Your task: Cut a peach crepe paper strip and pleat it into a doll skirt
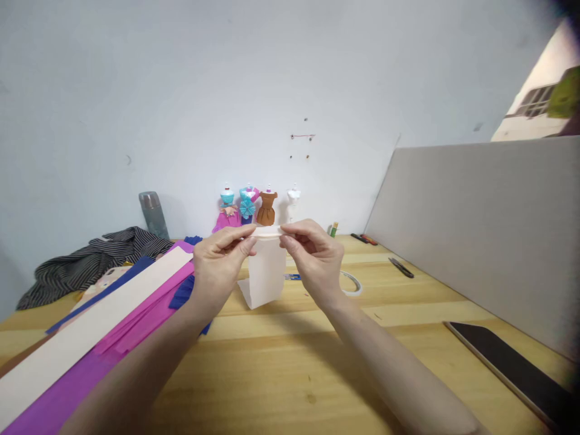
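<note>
A strip of pale cream paper [267, 275] hangs between my hands above the wooden table, its lower end bent toward the left. Narrow folds run along its top edge. My left hand [222, 257] pinches the left end of that folded edge between thumb and fingers. At the right end, my right hand [312, 251] grips the same edge in a matching pinch. Behind the paper stand small mannequins in paper dresses, among them a brown dress [267, 208], a blue-and-pink one [248, 205] and a plain white mannequin [293, 202].
Coloured paper sheets [113, 338] lie left, near a striped cloth [99, 260] and a flask [154, 214]. To the right are a tape roll [357, 284], a dark cutter-like tool [401, 267], a phone [507, 368] and a grey upright panel [475, 229]. A glue stick [334, 229] stands by the wall.
</note>
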The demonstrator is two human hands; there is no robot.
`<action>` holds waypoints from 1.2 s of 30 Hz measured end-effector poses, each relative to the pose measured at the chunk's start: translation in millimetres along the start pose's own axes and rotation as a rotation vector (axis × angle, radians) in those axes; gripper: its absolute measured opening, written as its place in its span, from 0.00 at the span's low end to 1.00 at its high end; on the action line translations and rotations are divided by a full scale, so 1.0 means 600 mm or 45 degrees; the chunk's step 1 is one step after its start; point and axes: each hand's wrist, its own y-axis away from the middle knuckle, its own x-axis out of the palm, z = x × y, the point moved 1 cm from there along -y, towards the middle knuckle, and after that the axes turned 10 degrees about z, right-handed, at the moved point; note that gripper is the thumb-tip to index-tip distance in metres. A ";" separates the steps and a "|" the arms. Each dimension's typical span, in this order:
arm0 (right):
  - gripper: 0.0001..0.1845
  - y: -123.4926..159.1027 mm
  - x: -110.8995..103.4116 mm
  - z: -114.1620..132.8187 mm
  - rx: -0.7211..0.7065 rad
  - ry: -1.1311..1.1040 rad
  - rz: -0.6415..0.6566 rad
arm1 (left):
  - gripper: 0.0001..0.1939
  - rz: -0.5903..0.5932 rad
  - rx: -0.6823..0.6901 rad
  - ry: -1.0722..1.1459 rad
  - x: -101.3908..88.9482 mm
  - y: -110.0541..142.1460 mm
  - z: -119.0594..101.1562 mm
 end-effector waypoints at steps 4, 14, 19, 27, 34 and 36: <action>0.06 0.000 0.002 -0.002 -0.056 0.133 0.003 | 0.06 0.011 0.104 -0.055 -0.002 -0.001 0.013; 0.04 -0.001 0.003 0.006 -0.095 0.323 -0.027 | 0.04 -0.002 0.106 -0.125 0.003 0.001 0.025; 0.04 0.000 0.005 0.005 -0.071 0.347 -0.019 | 0.03 -0.014 0.024 -0.105 0.007 0.002 0.030; 0.03 0.001 0.011 -0.003 0.237 0.013 -0.038 | 0.05 -0.042 -0.239 0.124 0.015 -0.003 0.024; 0.04 0.002 0.013 0.000 0.263 -0.106 -0.104 | 0.07 -0.093 -0.239 0.293 0.015 -0.005 0.020; 0.04 0.003 0.012 0.000 0.239 -0.102 -0.112 | 0.07 -0.104 -0.229 0.303 0.016 -0.005 0.018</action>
